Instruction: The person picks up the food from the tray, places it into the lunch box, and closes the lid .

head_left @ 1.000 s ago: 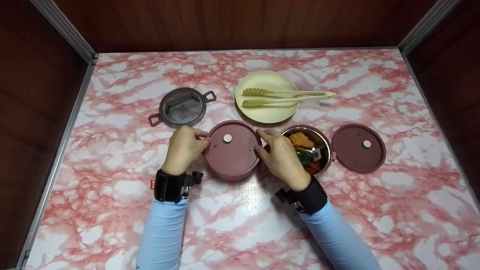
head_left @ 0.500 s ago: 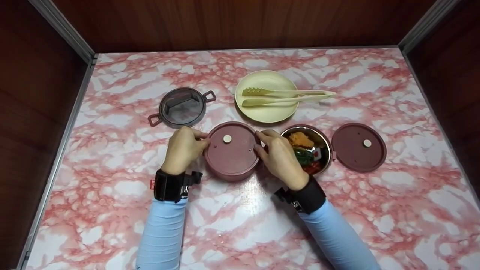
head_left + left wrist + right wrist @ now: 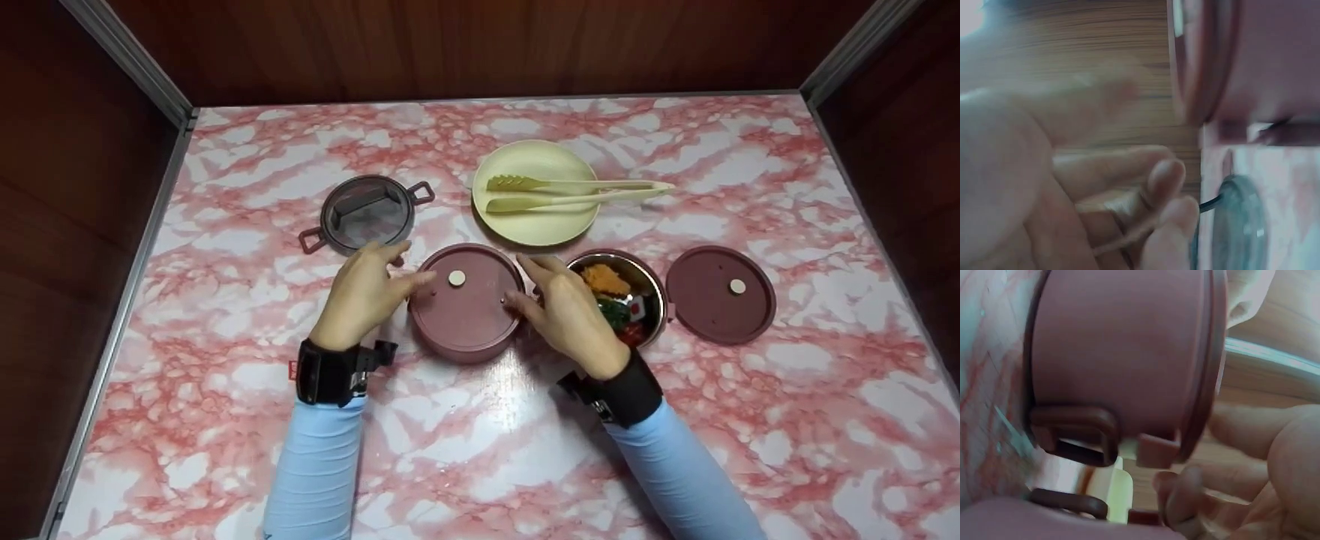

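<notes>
Even overhead light, glare on tabletop (image 3: pixel 517 382), wrist views blurred, close

- The table top (image 3: pixel 225 420) was patterned in pink-and-white marble veining.
- The lidded container (image 3: pixel 465 304) between the hands was coloured a dusky mauve, with a small cream disc at the centre of its lid.
- The loose lid (image 3: pixel 720 295) at the right was shown in the same mauve, with a like cream disc.
- The open steel bowl (image 3: pixel 651 285) was seen to be silver, with orange, green and red food inside.
- The plate (image 3: pixel 536 225) and the tongs (image 3: pixel 577 193) were coloured pale yellow-green.
- The transparent lid (image 3: pixel 366 214) was tinted smoky grey, with mauve clips.
- The sleeves (image 3: pixel 319 465) were coloured light blue, and the wrist straps (image 3: pixel 322 373) black.
- The surrounding walls (image 3: pixel 450 45) were finished in dark reddish-brown wood grain.
</notes>
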`<state>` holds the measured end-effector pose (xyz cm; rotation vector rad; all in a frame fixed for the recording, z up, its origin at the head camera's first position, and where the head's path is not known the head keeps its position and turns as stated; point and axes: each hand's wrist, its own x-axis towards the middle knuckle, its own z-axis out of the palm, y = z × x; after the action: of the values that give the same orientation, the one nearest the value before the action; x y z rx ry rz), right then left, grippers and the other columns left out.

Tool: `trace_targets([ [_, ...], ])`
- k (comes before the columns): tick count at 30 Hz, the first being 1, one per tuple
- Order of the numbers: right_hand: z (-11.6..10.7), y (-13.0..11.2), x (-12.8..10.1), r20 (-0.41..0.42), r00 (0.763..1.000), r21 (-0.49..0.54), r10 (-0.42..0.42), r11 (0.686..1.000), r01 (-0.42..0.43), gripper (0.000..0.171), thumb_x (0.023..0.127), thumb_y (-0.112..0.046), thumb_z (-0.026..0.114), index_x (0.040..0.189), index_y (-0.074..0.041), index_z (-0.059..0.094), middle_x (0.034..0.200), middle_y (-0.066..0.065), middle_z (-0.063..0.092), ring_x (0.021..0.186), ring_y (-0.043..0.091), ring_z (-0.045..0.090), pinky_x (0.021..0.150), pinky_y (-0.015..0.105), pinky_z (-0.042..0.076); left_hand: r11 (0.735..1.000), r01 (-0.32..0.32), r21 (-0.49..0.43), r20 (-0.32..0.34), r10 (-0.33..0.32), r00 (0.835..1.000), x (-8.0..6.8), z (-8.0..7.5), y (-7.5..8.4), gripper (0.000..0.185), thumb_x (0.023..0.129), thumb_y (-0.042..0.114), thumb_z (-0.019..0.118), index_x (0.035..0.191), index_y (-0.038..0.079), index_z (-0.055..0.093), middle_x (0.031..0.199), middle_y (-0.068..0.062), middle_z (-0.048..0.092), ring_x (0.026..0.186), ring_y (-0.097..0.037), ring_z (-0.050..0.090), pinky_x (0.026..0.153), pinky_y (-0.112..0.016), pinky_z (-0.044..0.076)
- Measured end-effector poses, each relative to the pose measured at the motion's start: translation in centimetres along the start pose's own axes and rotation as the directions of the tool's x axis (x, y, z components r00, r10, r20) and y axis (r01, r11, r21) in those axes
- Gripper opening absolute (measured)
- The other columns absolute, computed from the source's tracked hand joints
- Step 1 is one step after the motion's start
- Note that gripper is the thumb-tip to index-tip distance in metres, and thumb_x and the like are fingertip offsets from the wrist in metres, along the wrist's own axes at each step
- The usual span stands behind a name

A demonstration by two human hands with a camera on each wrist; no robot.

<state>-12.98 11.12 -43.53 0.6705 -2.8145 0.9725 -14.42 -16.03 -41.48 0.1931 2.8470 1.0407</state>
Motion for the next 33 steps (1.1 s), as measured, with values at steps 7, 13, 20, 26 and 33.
trace_targets([
  [7, -0.9, -1.1, 0.8, 0.166, 0.982, -0.095, -0.085, 0.99, 0.102, 0.09, 0.08, -0.043, 0.08, 0.145, 0.007, 0.043, 0.146, 0.021, 0.045, 0.13, 0.033, 0.047, 0.108, 0.042, 0.038, 0.973, -0.211, 0.098, 0.254, 0.181, 0.95, 0.1, 0.0, 0.5, 0.122, 0.066, 0.055, 0.086, 0.155, 0.001, 0.024, 0.161, -0.019, 0.022, 0.146, -0.036, 0.019, 0.118, -0.049, 0.018],
  [13, -0.9, -2.2, 2.6, 0.488, 0.872, -0.232, 0.031, 0.968, 0.095, 0.121, 0.07, -0.057, 0.082, 0.154, 0.005, 0.021, 0.161, 0.021, 0.014, 0.146, 0.036, 0.023, 0.116, 0.042, 0.025, 0.944, -0.28, 0.176, 0.436, 0.18, 0.882, 0.9, 1.2, 0.3, 0.143, 0.059, 0.056, 0.09, 0.155, -0.005, 0.004, 0.162, -0.022, 0.003, 0.149, -0.035, 0.008, 0.12, -0.042, 0.009],
  [20, -0.9, -1.9, 4.1, 0.61, 0.785, -0.307, 0.104, 0.945, 0.114, 0.132, 0.066, -0.065, 0.081, 0.156, 0.002, 0.013, 0.164, 0.018, 0.004, 0.145, 0.032, 0.025, 0.112, 0.041, 0.034, 0.948, -0.261, 0.183, 0.484, 0.144, 0.863, 1.6, 1.6, 0.3, 0.146, 0.057, 0.058, 0.09, 0.155, -0.005, 0.002, 0.162, -0.022, 0.013, 0.147, -0.029, 0.017, 0.119, -0.038, 0.018],
  [26, -1.1, -2.2, 4.7, 0.617, 0.777, -0.339, 0.126, 0.933, 0.118, 0.133, 0.064, -0.064, 0.083, 0.156, 0.002, 0.014, 0.163, 0.019, 0.008, 0.141, 0.034, 0.033, 0.111, 0.042, 0.036, 0.927, -0.292, 0.235, 0.487, 0.148, 0.861, 1.9, 1.3, 1.2, 0.145, 0.056, 0.059, 0.091, 0.154, -0.01, 0.009, 0.155, -0.025, 0.03, 0.138, -0.034, 0.038, 0.114, -0.04, 0.031],
  [33, -0.9, -2.4, 5.0, 0.601, 0.791, -0.35, 0.115, 0.928, 0.131, 0.134, 0.062, -0.062, 0.085, 0.155, 0.003, 0.015, 0.162, 0.022, 0.01, 0.135, 0.038, 0.041, 0.108, 0.044, 0.039, 0.913, -0.276, 0.3, 0.504, 0.094, 0.859, 2.0, 0.8, 2.0, 0.148, 0.054, 0.06, 0.09, 0.153, -0.012, 0.007, 0.149, -0.033, 0.033, 0.127, -0.043, 0.047, 0.109, -0.045, 0.038],
])
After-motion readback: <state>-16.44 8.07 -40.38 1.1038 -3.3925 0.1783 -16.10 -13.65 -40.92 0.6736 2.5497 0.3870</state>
